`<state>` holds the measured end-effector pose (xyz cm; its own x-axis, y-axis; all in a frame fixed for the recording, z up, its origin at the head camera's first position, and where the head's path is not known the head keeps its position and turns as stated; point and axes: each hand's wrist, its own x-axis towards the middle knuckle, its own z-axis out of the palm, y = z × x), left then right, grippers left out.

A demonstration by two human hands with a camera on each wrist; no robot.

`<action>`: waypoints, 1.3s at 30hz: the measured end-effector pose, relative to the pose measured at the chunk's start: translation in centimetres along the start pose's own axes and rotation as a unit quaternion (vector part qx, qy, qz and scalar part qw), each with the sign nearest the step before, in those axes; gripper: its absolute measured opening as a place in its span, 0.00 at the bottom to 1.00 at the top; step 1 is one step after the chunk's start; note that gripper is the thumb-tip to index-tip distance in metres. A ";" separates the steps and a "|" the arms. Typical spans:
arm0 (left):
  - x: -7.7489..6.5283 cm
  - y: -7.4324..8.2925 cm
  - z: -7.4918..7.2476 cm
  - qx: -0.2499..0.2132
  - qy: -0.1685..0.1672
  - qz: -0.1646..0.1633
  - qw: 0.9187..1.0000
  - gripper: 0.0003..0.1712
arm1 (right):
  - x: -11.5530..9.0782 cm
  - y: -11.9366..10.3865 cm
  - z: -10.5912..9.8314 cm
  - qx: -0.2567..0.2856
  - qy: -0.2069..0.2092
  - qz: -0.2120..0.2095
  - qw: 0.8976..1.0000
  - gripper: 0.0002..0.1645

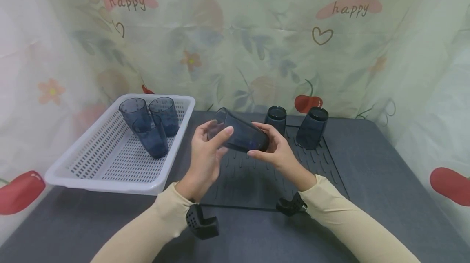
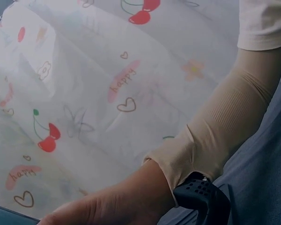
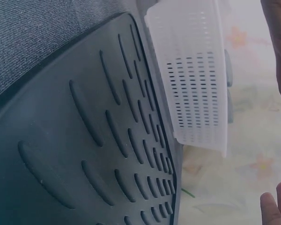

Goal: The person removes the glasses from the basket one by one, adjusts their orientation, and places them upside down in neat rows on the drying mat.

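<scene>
A dark blue drinking glass (image 1: 242, 133) is held tilted in the air over the black ridged drying mat (image 1: 249, 185). My left hand (image 1: 206, 153) grips its rim end, thumb across the near side. Around the base end, my right hand (image 1: 277, 149) curls its fingers and thumb. Two more glasses, a nearer one (image 1: 312, 128) and one partly behind my right hand (image 1: 276, 119), stand upside down at the mat's back right. In the left wrist view, only the wrist and part of the left hand (image 2: 112, 204) show.
A white perforated plastic basket (image 1: 66, 177) stands at the left with three glasses (image 1: 150, 136) inside, rims up. The mat lies on a grey cloth-covered table (image 1: 382, 189). A patterned curtain (image 1: 235, 51) hangs behind and at both sides.
</scene>
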<state>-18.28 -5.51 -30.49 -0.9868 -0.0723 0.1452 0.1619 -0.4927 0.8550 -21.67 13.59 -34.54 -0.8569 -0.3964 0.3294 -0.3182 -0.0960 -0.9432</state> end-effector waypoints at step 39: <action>0.6 0.6 -0.9 0.051 -0.096 -0.067 0.992 0.37 | -0.9 -1.1 -1.0 -0.048 0.031 0.008 0.998 0.42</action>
<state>-18.75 -6.65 -30.41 -0.9812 0.1588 0.1094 0.0383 -0.3954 0.9177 -20.95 14.94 -33.78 -0.8850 -0.3392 0.3190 -0.3389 -0.0005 -0.9408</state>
